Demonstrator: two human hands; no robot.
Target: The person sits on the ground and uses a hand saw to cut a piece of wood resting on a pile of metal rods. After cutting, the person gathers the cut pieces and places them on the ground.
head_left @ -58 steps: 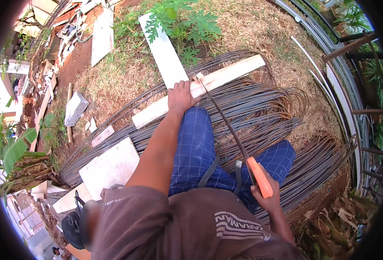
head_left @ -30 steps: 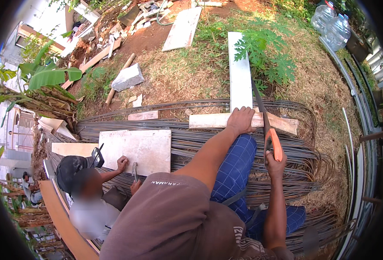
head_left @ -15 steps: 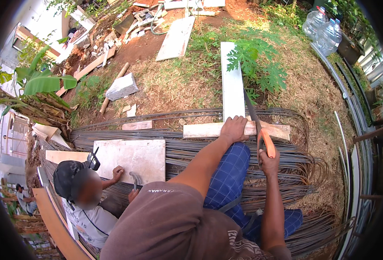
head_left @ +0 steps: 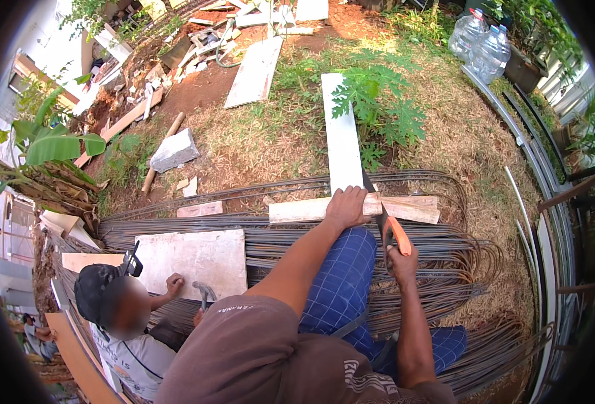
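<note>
Vs 1.9 s ago: only the saw tip reached the plank then, handle well back near the right knee. Now the handle is close to the plank and the blade runs past its far edge. Vs 0.5 s ago: less blade shows beyond that edge. Left hand still on the plank. View has swung too; the bottles have come into frame.

Hands: left hand (head_left: 346, 207) spread flat over the plank (head_left: 300, 210), pressing just left of the blade. Right hand (head_left: 402, 264) closed round the orange grip of the saw (head_left: 398, 235).

Plank lies over bundled steel rods (head_left: 432, 254), next to the blue-checked knee (head_left: 350, 252). Long axis left-right, across the person. Part right of the blade sits at a slight angle to the rest; can't tell if cut through. Saw crosses it, tip away from person and a bit left, grip toward person. White board (head_left: 342, 145) runs away from the person, near end by the left hand.

Containers: big clear plastic bottles (head_left: 488, 56) upper right, beside a dark container (head_left: 525, 69). Can't make out contents of either.

Co-worker (head_left: 132, 357) at left holds a hammer (head_left: 205, 292) by a pale panel (head_left: 193, 259).
</note>
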